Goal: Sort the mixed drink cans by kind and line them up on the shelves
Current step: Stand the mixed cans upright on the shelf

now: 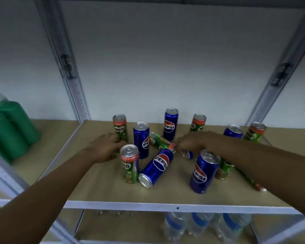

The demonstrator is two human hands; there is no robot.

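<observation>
Your left hand (106, 148) reaches the rear Milo can (120, 127), fingers apart; your right hand (190, 142) curls over a fallen Pepsi can (187, 154). Grip each squarely, mid-body, before lifting.

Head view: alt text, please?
Both hands reach among mixed Pepsi and Milo cans on a beige shelf: left hand at an upright Milo can, right hand over a toppled Pepsi can.

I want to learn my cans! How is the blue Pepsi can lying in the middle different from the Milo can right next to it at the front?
The Pepsi can is blue and lies on its side; the Milo can is green and red and stands upright. Both are slim cans with silver tops.
</observation>
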